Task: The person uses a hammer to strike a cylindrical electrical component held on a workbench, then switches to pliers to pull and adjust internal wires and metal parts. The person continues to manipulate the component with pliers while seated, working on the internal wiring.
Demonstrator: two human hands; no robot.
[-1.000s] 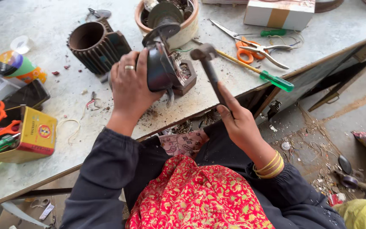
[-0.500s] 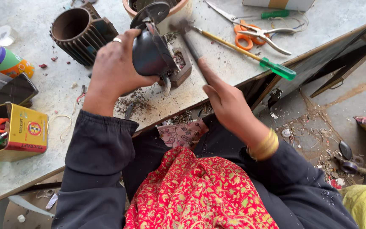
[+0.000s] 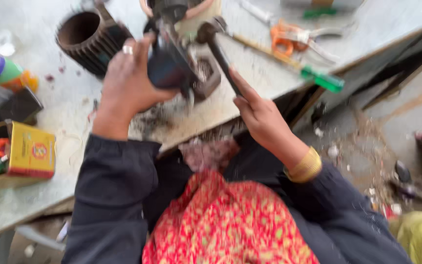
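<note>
The frame is blurred by motion. My left hand [image 3: 128,80], a ring on one finger, grips a dark metal motor part [image 3: 172,63] tilted on the grey workbench [image 3: 250,73]. My right hand [image 3: 260,115] is closed round the black handle of a small hammer [image 3: 213,39]. The hammer head sits just right of the motor part's top, close to it; whether they touch I cannot tell.
A ribbed, hollow motor housing [image 3: 91,39] stands behind my left hand. A green-handled screwdriver [image 3: 294,66] and orange-handled pliers [image 3: 289,34] lie at the right. A yellow box [image 3: 28,154] with tools sits at the left, next to a coloured can [image 3: 3,71]. Debris litters the floor.
The view has shifted down and blurred. My right hand has swung the hammer head up and left, close to the top of the motor part. My left hand keeps its grip.
</note>
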